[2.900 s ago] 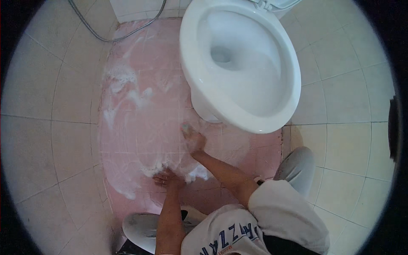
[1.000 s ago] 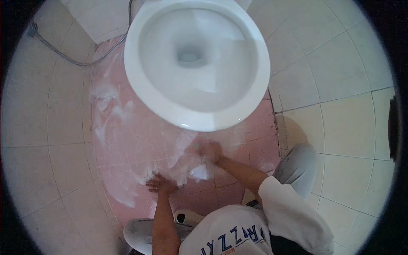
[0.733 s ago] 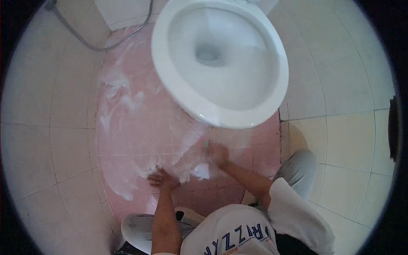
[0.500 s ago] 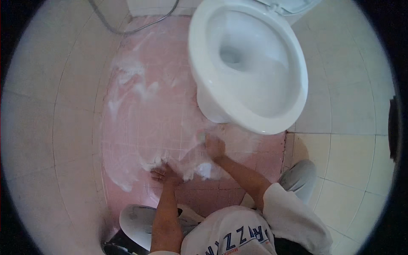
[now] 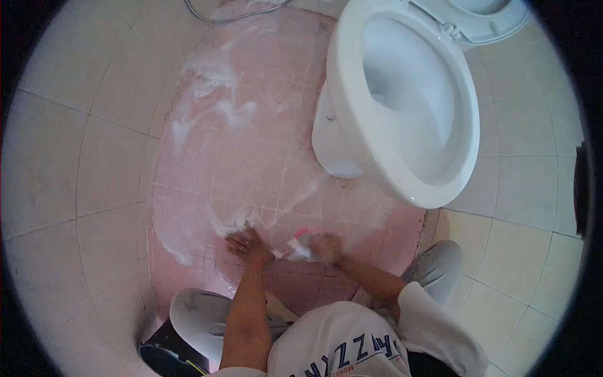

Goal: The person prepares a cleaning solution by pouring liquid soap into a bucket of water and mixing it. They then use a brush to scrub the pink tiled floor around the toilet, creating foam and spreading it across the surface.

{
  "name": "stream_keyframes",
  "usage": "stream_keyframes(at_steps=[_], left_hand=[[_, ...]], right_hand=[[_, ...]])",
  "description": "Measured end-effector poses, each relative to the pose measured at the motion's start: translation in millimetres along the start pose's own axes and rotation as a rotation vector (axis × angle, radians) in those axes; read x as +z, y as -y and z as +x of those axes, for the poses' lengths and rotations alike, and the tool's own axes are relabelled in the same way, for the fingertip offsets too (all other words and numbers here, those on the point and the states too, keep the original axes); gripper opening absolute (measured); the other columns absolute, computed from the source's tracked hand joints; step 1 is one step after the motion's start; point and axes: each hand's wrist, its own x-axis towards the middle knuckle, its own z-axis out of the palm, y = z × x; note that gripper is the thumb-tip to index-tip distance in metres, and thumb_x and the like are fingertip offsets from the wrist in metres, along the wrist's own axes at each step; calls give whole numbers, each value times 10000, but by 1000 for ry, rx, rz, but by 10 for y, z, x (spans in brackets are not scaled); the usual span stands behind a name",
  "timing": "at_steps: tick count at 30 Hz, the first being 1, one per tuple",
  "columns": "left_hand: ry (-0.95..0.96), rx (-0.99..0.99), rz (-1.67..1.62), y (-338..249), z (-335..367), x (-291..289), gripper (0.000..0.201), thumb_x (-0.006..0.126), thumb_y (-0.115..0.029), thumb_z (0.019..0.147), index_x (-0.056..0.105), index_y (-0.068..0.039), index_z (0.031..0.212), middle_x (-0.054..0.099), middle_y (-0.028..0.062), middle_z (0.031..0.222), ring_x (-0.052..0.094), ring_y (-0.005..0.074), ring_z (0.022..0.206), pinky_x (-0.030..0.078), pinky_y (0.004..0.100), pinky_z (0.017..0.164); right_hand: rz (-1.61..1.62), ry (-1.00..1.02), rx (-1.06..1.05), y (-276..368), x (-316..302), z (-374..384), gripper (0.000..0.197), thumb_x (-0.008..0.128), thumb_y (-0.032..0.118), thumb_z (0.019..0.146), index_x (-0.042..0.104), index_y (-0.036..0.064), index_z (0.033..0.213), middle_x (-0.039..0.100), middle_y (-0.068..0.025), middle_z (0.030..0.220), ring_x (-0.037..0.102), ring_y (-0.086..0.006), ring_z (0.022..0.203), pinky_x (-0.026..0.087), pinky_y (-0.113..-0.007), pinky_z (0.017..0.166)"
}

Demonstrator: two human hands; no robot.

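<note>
My left hand (image 5: 250, 247) lies on the wet pink tiled floor (image 5: 232, 169), fingers stretched out beside a ridge of white foam (image 5: 235, 224). To its right, my right hand (image 5: 325, 249) is low over the floor and smeared by motion. At its fingertips shows a small pink thing (image 5: 303, 232), too blurred to name, with a whitish patch next to it. The fingers look closed around it, though most of it is hidden. Suds and pale streaks spread over the tiles about both hands.
A white toilet (image 5: 377, 144) with its seat (image 5: 502, 31) raised stands at the far right. A grey hose (image 5: 239, 19) curves along the far edge. A black bucket (image 5: 164, 352) is at my lower left. Tiled walls (image 5: 113, 176) rise on the left and right.
My right hand has come back from near the toilet base toward me, down beside the left hand's level. The left hand stays on the floor. The view has shifted, with the toilet farther right.
</note>
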Motion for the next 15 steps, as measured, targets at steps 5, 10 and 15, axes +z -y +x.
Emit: stream_keyframes(at_steps=[5,10,15], left_hand=[[8,-2,-20,48,28,31,1440,794,-636,606,-182,-60,1493,-177,419,1471,-212,625,1326,-97,756,1008],[5,-29,41,79,115,120,1418,805,-613,608,-150,-71,1506,-164,426,1469,-198,628,1328,-98,762,1003],[-12,-31,60,207,191,173,1409,814,-580,605,-139,-70,1510,-125,414,1486,-179,632,1333,-72,771,1006]], right_hand=[[112,-504,512,-231,-1167,569,421,447,452,956,602,111,1149,669,-161,1012,662,-322,842,495,-491,748],[160,-536,84,531,-535,570,375,521,407,925,606,114,1143,662,-200,1015,664,-330,857,508,-492,705],[45,-495,-97,756,-749,969,414,518,415,924,577,96,1181,658,-174,998,648,-357,849,505,-494,737]])
